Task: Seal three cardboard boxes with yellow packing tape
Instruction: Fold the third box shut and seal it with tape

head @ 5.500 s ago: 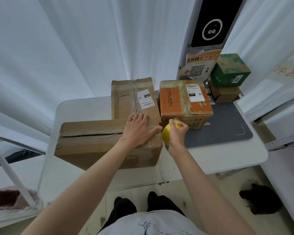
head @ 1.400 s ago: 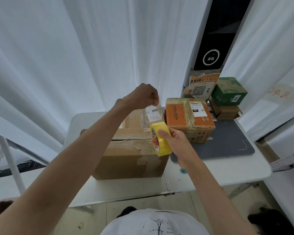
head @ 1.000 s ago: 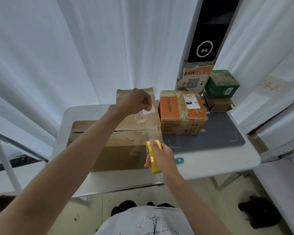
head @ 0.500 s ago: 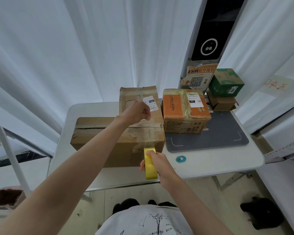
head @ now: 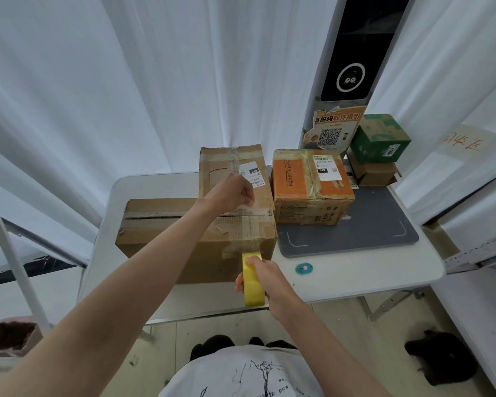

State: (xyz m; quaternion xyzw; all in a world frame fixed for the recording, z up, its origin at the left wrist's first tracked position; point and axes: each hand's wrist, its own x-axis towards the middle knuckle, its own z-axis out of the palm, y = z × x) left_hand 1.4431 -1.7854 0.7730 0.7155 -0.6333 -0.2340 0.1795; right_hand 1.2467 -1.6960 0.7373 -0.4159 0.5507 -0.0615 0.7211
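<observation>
A long brown cardboard box (head: 166, 224) lies on the white table (head: 355, 276), nearest me. My right hand (head: 269, 279) grips a yellow tape roll (head: 252, 279) in front of the box's near right corner. A clear strip of tape runs from the roll up the front face and over the top. My left hand (head: 232, 193) pinches the strip's far end at the box's back edge. Behind stands a second brown box (head: 221, 170) with a white label. An orange box (head: 309, 184) sits to its right.
A grey mat (head: 370, 236) lies under and right of the orange box. A small teal disc (head: 304, 268) rests on the table near my right hand. A green box (head: 380, 138) is stacked on a small brown one at the back right. White curtains surround the table.
My right hand has drawn the roll down from above the box, over its front edge to the front face. My left hand has lowered the tape end onto the box's back edge.
</observation>
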